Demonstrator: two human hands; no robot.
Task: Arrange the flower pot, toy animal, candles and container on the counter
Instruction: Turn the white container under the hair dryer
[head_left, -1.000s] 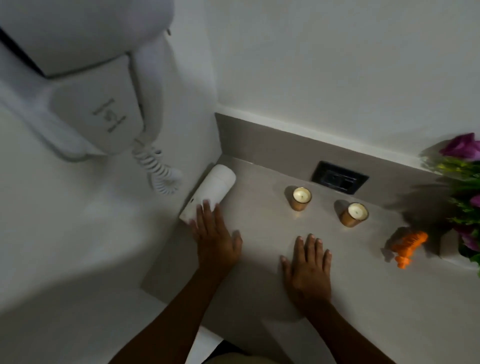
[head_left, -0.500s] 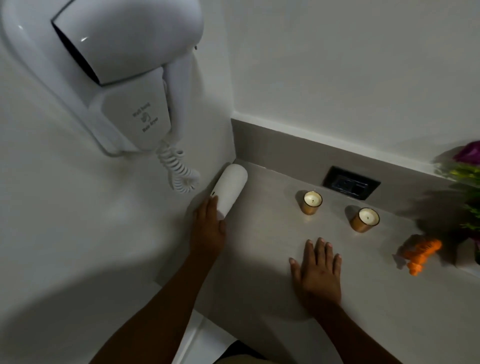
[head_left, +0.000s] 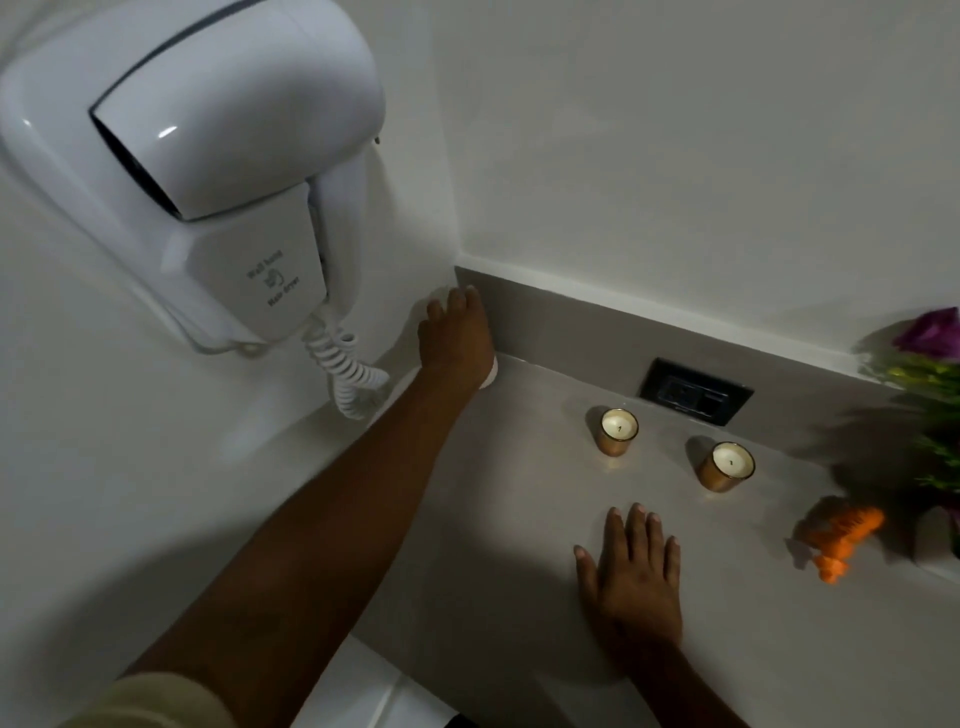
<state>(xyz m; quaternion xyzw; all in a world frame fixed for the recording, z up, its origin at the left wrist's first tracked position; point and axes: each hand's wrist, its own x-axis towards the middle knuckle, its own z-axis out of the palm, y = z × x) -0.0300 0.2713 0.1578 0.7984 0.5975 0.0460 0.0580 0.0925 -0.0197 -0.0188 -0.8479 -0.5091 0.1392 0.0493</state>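
A: Where is the left hand (head_left: 457, 338)?

B: Reached far into the corner where the two walls meet, just under the wall-mounted hair dryer (head_left: 228, 171) and beside its coiled cord (head_left: 345, 371). The hand covers the white container (head_left: 492, 370); only a sliver of white shows at the wrist side. The fingers lie over it, but whether they are curled round it I cannot tell.

A: And the right hand (head_left: 636, 577)?

B: Flat on the grey bench (head_left: 779, 649), palm down, fingers spread a little, holding nothing.

A: What lies near that right hand?

B: Beyond its fingertips stand two candles in gold glasses. The nearer candle (head_left: 726, 466) is just ahead and slightly right of the fingers; the other candle (head_left: 618, 431) is further ahead, between the two hands. Both are upright and apart from each other.

A: Anything further right?

B: The orange toy animal (head_left: 841, 535) lies on the bench well right of the right hand, blurred. Just past it, at the frame edge, is the flower pot (head_left: 935, 535) with purple flowers (head_left: 930, 332) and green leaves. A dark socket (head_left: 696, 391) sits in the upstand behind the candles.
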